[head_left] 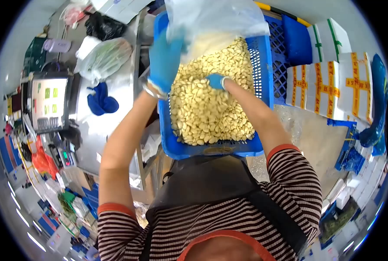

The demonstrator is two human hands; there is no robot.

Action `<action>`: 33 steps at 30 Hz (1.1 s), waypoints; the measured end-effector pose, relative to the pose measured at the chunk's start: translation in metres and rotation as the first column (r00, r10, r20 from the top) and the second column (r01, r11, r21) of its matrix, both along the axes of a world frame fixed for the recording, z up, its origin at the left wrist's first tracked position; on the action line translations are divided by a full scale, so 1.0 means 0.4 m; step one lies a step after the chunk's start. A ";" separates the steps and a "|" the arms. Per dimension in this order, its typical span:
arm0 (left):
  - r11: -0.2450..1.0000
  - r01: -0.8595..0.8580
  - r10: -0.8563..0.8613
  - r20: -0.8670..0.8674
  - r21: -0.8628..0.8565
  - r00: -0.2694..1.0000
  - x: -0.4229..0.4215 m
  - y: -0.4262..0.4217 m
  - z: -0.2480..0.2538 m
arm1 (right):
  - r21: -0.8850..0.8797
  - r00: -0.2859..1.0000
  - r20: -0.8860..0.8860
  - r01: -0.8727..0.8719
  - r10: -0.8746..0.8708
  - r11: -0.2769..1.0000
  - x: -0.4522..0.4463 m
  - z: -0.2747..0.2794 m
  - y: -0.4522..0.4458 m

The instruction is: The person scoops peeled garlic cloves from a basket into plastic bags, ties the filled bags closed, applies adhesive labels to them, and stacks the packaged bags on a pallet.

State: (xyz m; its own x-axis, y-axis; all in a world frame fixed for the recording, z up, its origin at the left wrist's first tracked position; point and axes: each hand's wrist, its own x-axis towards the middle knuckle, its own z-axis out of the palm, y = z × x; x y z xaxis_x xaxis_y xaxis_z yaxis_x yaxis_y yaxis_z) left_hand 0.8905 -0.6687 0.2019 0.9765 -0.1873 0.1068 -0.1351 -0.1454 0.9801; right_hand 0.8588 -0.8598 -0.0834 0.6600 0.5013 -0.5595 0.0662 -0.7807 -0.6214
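Observation:
A blue plastic basket [168, 147] in front of my body is filled with pale yellow pieces [198, 119] that look like peeled garlic cloves. My left hand [165, 58], in a blue glove, is over the basket's left rim beside a clear plastic sheet [215, 17]. Motion smears its fingers, so whether it grips the sheet is unclear. My right hand [215, 81], also gloved, is down among the cloves at the middle of the basket, with its fingertips hidden. The sheet covers the basket's far end.
To the left, a metal table [115, 135] bears a blue glove-like item [102, 99], a plastic bag [107, 56], a black bag [103, 27] and a lit screen [49, 103]. Taped white foam boxes [320, 89] stand at the right, near blue crates [280, 69].

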 end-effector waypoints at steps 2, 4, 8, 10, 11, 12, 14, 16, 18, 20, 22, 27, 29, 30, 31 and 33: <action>0.995 -0.055 0.040 -0.174 -0.085 0.984 -0.050 0.032 -0.194 | -0.066 0.888 -0.426 0.161 -0.174 0.985 -0.080 0.035 -0.021; 0.993 -0.090 0.109 -0.296 0.075 0.949 -0.103 0.048 -0.322 | -0.069 0.859 -0.491 0.129 -0.147 0.989 -0.133 0.030 -0.050; 0.953 -0.242 0.259 -0.077 0.185 0.963 -0.197 0.045 -0.455 | 0.086 0.870 -0.452 0.264 -0.198 0.961 -0.227 0.235 -0.096; 0.908 -0.248 0.249 0.043 0.337 0.968 -0.225 0.060 -0.447 | 0.131 0.677 -0.618 0.590 -0.400 0.797 -0.238 0.283 -0.103; 0.902 -0.213 0.229 0.002 0.376 0.973 -0.240 0.064 -0.434 | 0.111 0.502 -0.732 0.755 -0.461 0.646 -0.244 0.270 -0.109; 0.894 -0.173 0.208 -0.040 0.413 0.977 -0.258 0.067 -0.419 | 0.030 0.577 -0.666 0.654 -0.473 0.756 -0.233 0.233 -0.148; 0.916 -0.144 0.172 -0.043 0.374 0.984 -0.282 0.057 -0.402 | -0.046 0.931 -0.287 0.222 -0.225 0.974 -0.178 0.270 -0.176; 0.943 0.011 0.119 -0.368 0.332 0.922 -0.310 0.045 -0.347 | -0.107 0.989 0.021 0.149 -0.147 0.983 -0.111 0.162 -0.201; 0.950 0.140 0.039 -0.550 0.278 0.834 -0.329 0.042 -0.353 | 0.069 0.788 0.061 0.609 -0.613 0.790 0.018 0.001 -0.141; 0.925 0.164 -0.025 -0.377 0.342 0.926 -0.330 0.039 -0.346 | 0.197 0.560 0.260 0.767 -0.787 0.611 0.071 0.089 -0.040; 0.984 0.058 0.026 -0.452 0.171 0.892 -0.279 0.031 -0.264 | 0.215 0.494 0.671 0.584 -0.553 0.783 0.121 0.321 0.012; 0.946 -0.316 0.207 -0.622 -0.069 0.755 -0.158 0.063 -0.168 | 0.331 0.342 0.816 0.385 -0.467 0.861 0.029 0.489 0.003; 0.928 -0.365 0.247 -0.613 -0.074 0.751 -0.141 0.097 -0.185 | 0.520 0.241 0.719 0.436 -0.652 0.734 -0.059 0.487 -0.039; 0.923 -0.377 0.251 -0.614 -0.083 0.748 -0.141 0.110 -0.201 | 0.439 0.304 0.727 0.482 -0.615 0.758 -0.118 0.466 -0.063; 0.918 -0.386 0.253 -0.616 -0.091 0.746 -0.143 0.115 -0.213 | 0.354 0.367 0.728 0.522 -0.579 0.776 -0.173 0.420 -0.089; 0.905 -0.410 0.275 -0.577 -0.114 0.769 -0.159 0.110 -0.224 | -0.078 0.786 0.476 0.484 -0.394 0.872 -0.281 0.269 -0.128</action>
State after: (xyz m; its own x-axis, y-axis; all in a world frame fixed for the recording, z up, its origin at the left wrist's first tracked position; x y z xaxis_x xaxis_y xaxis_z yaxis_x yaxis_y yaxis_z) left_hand 0.8271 -0.6248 0.1122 0.8799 0.1341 -0.4558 0.4367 0.1494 0.8871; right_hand 0.7465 -0.9112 0.0241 0.9765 0.0143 -0.2148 -0.0865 -0.8876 -0.4523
